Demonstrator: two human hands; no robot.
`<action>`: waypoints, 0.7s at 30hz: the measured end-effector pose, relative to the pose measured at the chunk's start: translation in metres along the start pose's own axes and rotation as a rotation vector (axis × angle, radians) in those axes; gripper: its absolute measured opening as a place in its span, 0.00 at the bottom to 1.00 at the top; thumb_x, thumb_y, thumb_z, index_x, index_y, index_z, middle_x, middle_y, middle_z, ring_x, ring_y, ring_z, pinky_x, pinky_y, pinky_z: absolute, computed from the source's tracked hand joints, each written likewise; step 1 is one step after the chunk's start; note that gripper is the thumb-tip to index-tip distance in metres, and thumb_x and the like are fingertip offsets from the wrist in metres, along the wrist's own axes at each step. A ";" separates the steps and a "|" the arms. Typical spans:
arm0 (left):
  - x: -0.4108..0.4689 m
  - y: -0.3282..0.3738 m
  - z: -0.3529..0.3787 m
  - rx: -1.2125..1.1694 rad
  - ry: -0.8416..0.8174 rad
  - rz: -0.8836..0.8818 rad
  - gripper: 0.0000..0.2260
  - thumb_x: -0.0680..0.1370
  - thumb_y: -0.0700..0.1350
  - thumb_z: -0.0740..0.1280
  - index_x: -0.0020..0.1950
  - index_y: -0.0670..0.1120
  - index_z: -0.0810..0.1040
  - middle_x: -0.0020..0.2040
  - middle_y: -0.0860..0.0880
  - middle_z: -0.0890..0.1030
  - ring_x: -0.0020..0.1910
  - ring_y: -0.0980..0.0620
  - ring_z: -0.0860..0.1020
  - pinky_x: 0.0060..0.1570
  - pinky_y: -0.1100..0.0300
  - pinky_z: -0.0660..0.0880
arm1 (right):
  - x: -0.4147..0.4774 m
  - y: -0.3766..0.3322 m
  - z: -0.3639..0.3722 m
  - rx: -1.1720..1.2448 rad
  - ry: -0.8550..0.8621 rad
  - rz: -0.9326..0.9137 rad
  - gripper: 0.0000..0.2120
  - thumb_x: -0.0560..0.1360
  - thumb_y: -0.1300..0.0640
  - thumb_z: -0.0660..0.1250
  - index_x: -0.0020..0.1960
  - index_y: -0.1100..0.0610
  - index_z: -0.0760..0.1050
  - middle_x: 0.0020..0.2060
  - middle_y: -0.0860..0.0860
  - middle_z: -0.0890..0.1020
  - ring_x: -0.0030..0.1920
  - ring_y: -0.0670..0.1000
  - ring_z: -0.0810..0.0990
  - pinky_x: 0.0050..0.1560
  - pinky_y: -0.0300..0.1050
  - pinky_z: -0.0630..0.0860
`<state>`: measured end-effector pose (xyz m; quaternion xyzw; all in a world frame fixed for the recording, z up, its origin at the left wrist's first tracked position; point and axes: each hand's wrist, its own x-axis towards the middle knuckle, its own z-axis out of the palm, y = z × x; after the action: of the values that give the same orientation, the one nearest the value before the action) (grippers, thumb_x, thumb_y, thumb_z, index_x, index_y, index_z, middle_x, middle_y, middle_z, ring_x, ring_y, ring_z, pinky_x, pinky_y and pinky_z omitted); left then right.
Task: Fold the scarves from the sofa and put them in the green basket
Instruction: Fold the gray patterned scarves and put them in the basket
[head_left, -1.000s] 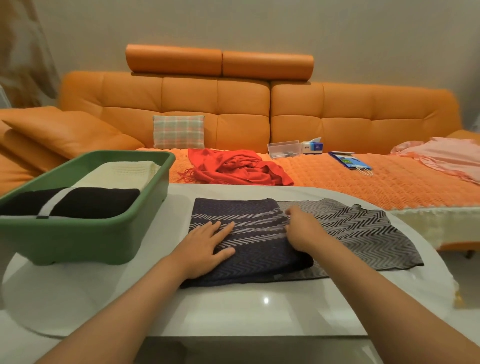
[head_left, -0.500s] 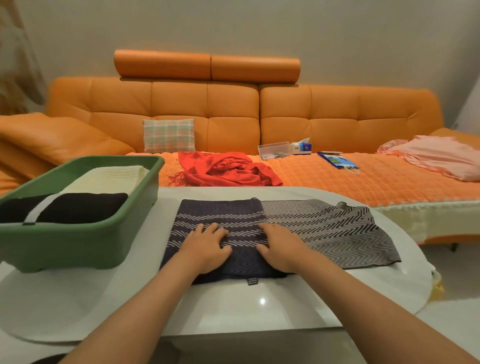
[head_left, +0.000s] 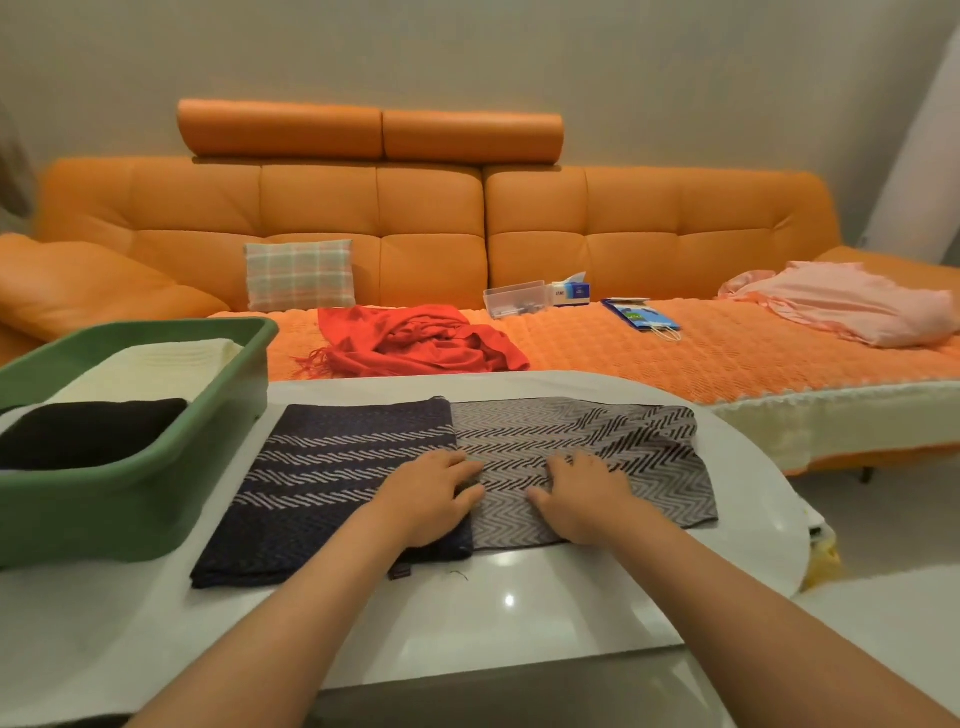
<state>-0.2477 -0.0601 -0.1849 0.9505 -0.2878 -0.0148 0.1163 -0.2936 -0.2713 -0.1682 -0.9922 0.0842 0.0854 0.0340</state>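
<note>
An orange sofa (head_left: 431, 218) is set against a plain beige wall (head_left: 519, 52).
The tufted back is topped by two roll headrests (head_left: 374, 130), and the seat is covered with an orange quilted throw (head_left: 727, 353). A plaid cushion (head_left: 300, 274) is leaned against the back; an orange cushion (head_left: 93, 280) is laid at the left end. A glossy white table (head_left: 519, 613) is placed in front, a spot of light mirrored in it. Pale floor (head_left: 883, 509) is seen at the right.
</note>
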 end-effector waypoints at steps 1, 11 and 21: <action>0.002 0.003 -0.001 0.055 0.028 -0.050 0.21 0.82 0.61 0.53 0.72 0.56 0.70 0.71 0.52 0.70 0.71 0.48 0.67 0.68 0.48 0.67 | -0.002 0.000 0.000 0.013 -0.006 -0.041 0.34 0.79 0.33 0.51 0.78 0.51 0.58 0.77 0.58 0.60 0.76 0.61 0.59 0.73 0.65 0.58; 0.032 0.042 -0.016 0.284 0.212 -0.266 0.15 0.80 0.51 0.58 0.61 0.46 0.76 0.62 0.45 0.78 0.61 0.43 0.75 0.60 0.49 0.69 | -0.003 0.049 -0.028 0.464 0.364 -0.061 0.21 0.78 0.58 0.59 0.70 0.50 0.73 0.65 0.53 0.77 0.52 0.52 0.79 0.56 0.50 0.76; 0.089 0.122 0.008 -0.330 0.295 0.108 0.17 0.80 0.43 0.61 0.69 0.55 0.71 0.63 0.50 0.75 0.58 0.48 0.76 0.58 0.47 0.74 | 0.026 0.109 -0.018 0.761 0.267 0.222 0.10 0.76 0.55 0.65 0.38 0.56 0.75 0.35 0.52 0.77 0.39 0.55 0.76 0.34 0.44 0.68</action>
<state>-0.2408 -0.2095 -0.1616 0.8938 -0.3117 0.0837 0.3115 -0.2839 -0.3846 -0.1607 -0.8961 0.2198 -0.0781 0.3777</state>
